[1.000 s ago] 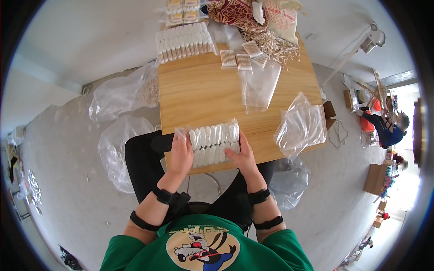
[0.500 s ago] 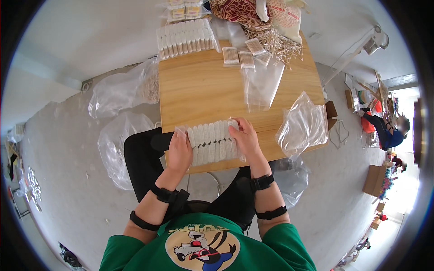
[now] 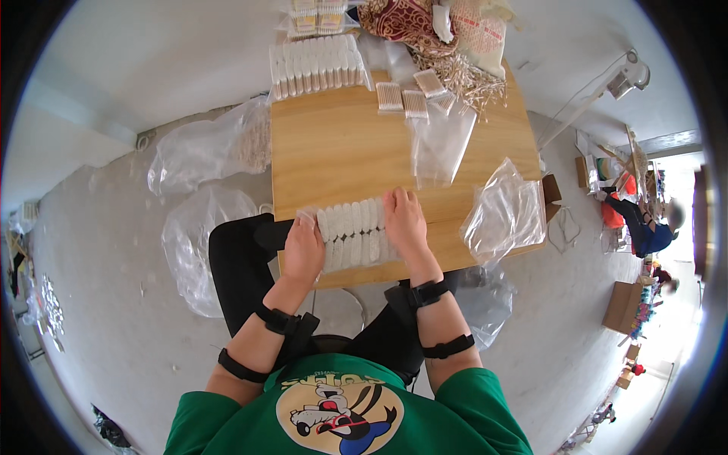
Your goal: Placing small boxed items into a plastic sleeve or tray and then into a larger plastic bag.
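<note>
A see-through pack of cotton swab bundles (image 3: 351,236), laid in two rows with white tips showing, is at the near edge of the wooden table (image 3: 341,155). My left hand (image 3: 305,249) grips its left end, thumb and fingers pinching the plastic. At the right end my right hand (image 3: 405,220) has its fingers bent over the pack's upper corner; the wrapping there is partly hidden by the hand. Farther off, a large filled pack of swab bundles (image 3: 317,67) stands at the table's far left. Several small swab packets (image 3: 390,96) lie to the right of it.
Loose swabs (image 3: 462,76) are heaped at the far right beside a patterned cloth (image 3: 402,26). Flat plastic bags (image 3: 442,144) and a crumpled bag (image 3: 504,212) rest on the table's right side. Big plastic bags (image 3: 205,152) stand on the floor at left. A person (image 3: 656,227) sits far right.
My right hand has turned over the pack's right end, its fingers now together at the upper corner. The left hand keeps its hold. The view has shifted slightly.
</note>
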{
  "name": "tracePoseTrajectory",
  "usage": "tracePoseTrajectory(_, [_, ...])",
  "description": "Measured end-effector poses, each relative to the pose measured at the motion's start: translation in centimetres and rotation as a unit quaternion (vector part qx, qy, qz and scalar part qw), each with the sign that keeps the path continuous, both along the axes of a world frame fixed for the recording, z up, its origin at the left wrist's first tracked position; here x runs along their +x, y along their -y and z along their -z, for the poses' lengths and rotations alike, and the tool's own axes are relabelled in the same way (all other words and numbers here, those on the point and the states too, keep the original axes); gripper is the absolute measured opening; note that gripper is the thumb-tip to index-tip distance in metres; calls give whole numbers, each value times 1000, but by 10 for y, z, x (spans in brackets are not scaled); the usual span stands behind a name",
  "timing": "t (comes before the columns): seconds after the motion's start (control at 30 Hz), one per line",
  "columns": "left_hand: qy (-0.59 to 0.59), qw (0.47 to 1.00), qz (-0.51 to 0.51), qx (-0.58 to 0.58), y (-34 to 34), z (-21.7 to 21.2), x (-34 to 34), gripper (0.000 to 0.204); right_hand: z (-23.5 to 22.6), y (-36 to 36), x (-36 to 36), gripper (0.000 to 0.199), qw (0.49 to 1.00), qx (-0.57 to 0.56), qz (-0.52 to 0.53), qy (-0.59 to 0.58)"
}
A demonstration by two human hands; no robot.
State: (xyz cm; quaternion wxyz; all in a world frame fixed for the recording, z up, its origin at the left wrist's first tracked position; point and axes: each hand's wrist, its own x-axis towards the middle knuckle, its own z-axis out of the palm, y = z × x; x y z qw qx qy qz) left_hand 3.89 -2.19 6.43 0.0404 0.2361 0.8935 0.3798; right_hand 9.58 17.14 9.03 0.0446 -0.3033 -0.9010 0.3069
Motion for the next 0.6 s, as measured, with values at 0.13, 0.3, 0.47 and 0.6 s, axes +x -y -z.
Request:
tracePoseTrajectory(0.13, [-13,1000,7,15,1,10,1,11,-20,30,10,39,977,196,-75,-43])
tracePoseTrajectory(0.3, [21,995,-22,98,-8,-4,7,14,-31,52,23,57,955,224,-196,-4])
tracePoseTrajectory(0.47, [150,947,-111,261,-7,37,17,17,-27,54,18,61,951,225,-210,18])
tracePoseTrajectory(0.6, [200,924,-122,301,-8,54,14,20,-20,57,25,61,952,234,-198,11])
